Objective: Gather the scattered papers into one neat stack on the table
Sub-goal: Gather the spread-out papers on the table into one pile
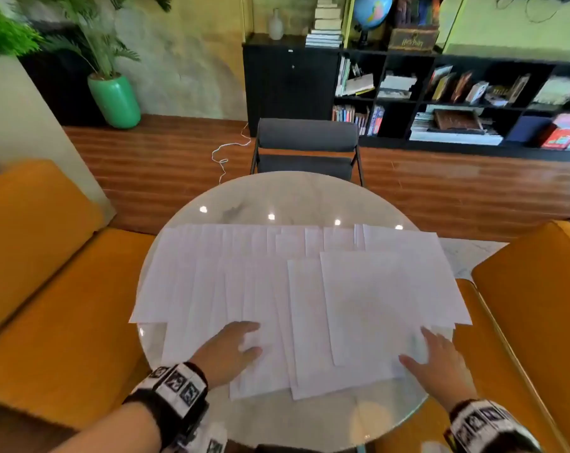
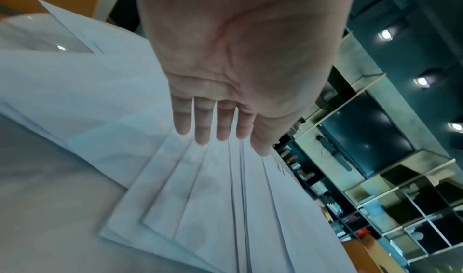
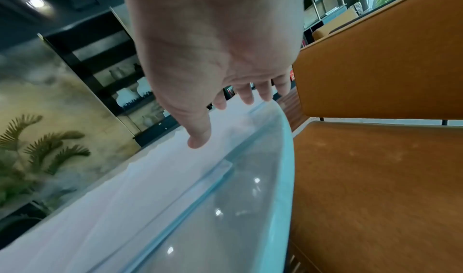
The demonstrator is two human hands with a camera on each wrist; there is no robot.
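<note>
Now fanned papers point(image 1: 277, 282) lie under left hand point(image 1: 226, 349) and right hand point(image 1: 437, 364).

My left hand point(image 1: 226, 349) hides part of the overlapping white paper sheets point(image 1: 277, 289); any print on them is blurred.

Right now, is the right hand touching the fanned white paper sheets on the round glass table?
Cannot tell. In the head view the right hand overlaps the white paper sheets; the right wrist view shows neither contact nor gap plainly.
</note>
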